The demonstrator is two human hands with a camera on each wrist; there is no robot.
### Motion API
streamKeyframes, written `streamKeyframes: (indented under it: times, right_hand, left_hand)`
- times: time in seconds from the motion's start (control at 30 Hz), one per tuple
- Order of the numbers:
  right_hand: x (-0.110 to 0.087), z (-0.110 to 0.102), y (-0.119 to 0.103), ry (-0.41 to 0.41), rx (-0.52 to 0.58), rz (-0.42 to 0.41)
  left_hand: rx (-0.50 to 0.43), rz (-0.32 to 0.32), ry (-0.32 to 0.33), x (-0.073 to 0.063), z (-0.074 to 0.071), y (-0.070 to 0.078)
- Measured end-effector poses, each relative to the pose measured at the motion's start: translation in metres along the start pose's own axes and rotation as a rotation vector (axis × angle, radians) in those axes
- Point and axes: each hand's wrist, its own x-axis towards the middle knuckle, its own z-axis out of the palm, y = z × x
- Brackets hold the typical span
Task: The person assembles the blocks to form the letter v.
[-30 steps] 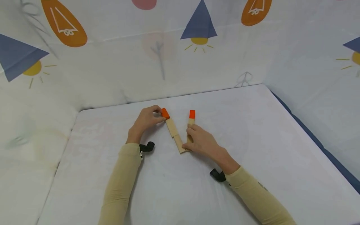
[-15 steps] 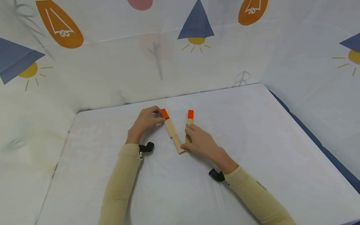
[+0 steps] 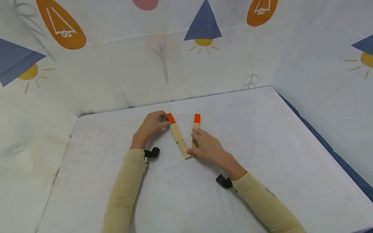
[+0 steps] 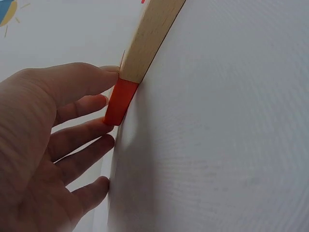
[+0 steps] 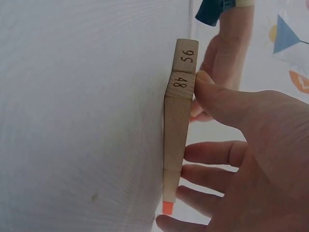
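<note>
Small wooden blocks lie on the white tabletop in two rows that form a V. In the left row, an orange block (image 3: 171,118) tops two plain blocks (image 3: 176,132), set slightly out of line. My left hand (image 3: 151,125) pinches this orange block between thumb and fingers at the row's far end. Another orange block (image 3: 197,118) ends the right row, beyond a plain block (image 3: 197,125). My right hand (image 3: 211,147) holds the right row's near wooden block (image 5: 177,130), thumb at its numbered end, fingers along its side. Numbers 95 and 48 show on two block ends, side by side.
The white-covered table (image 3: 256,136) has its far edge just beyond the blocks. White cloth walls (image 3: 122,71) with printed lamps and shapes surround it. Black wrist mounts (image 3: 152,152) sit on both wrists.
The left orange block has turned slightly and now lines up more closely with the plain block below it. Both hands keep their places; the head view has shifted a little.
</note>
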Motion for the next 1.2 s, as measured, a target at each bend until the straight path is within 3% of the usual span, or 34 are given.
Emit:
streamKeyframes:
  times: [0.43, 1.2]
  right_hand:
    - [-0.0002, -0.0012, -0.0014, 0.000, -0.009, -0.003]
    - [-0.0005, 0.0020, -0.0003, 0.043, -0.002, -0.033]
  left_hand:
    - [0.007, 0.016, -0.028, -0.0020, -0.0014, 0.0067]
    - [0.023, 0.073, 0.006, -0.0015, 0.0041, 0.0045]
